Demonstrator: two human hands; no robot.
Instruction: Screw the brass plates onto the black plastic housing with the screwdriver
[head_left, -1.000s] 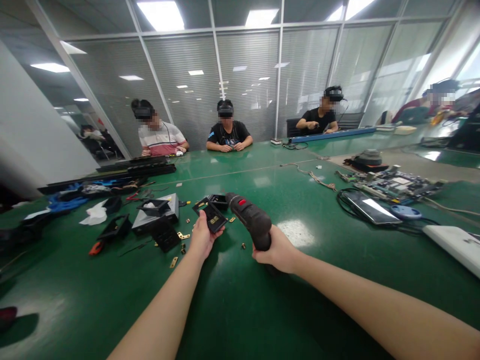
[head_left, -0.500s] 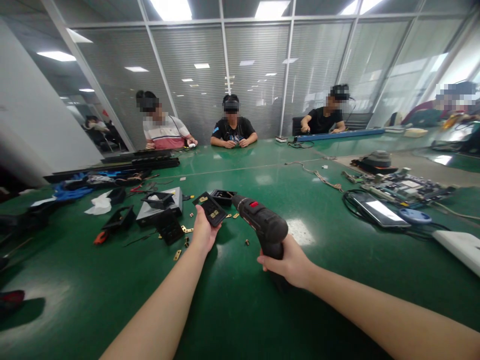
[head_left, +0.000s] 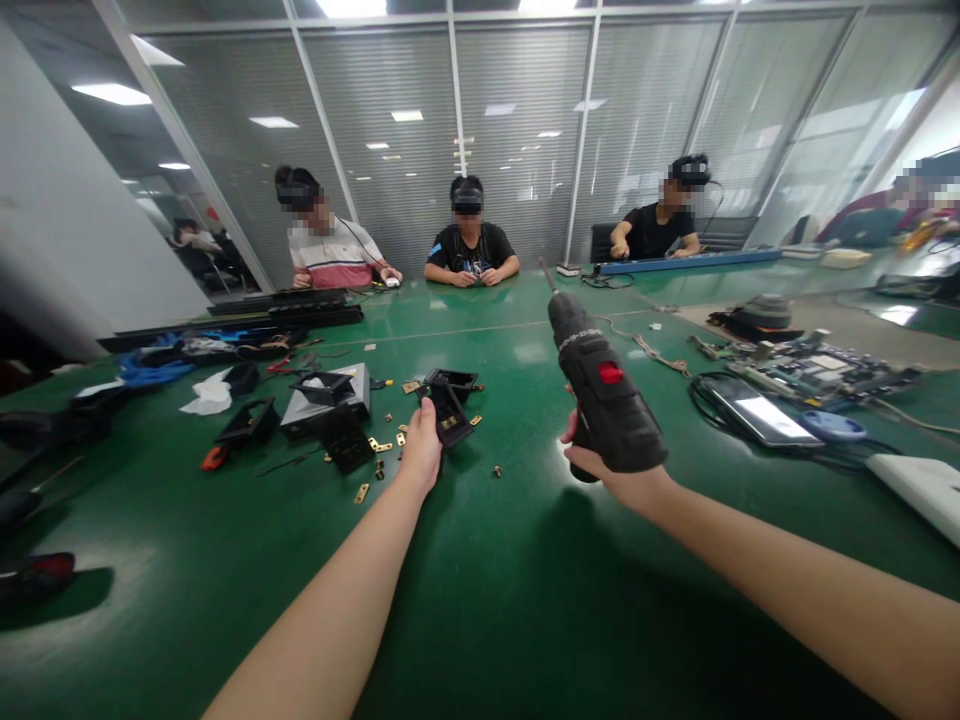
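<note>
- The step in hand looks like handling the black part (head_left: 452, 422) at the frame's centre, with the power drill (head_left: 609, 395) held clear of it.
- The left hand (head_left: 422, 452) pinches that part, thumb on its near edge, just in front of an open black box (head_left: 463, 378).
- The right hand (head_left: 616, 484), right of centre, wraps the drill's handle; whether the trigger is pressed, I cannot tell.
- Using the drill on the part would call for swinging the bit (head_left: 547, 275) down and leftward, while the left hand steadies the part.
- Compared with half a second ago, the drill points up the frame, its nose well apart from the part instead of near it; the part sits at a different tilt.
</note>
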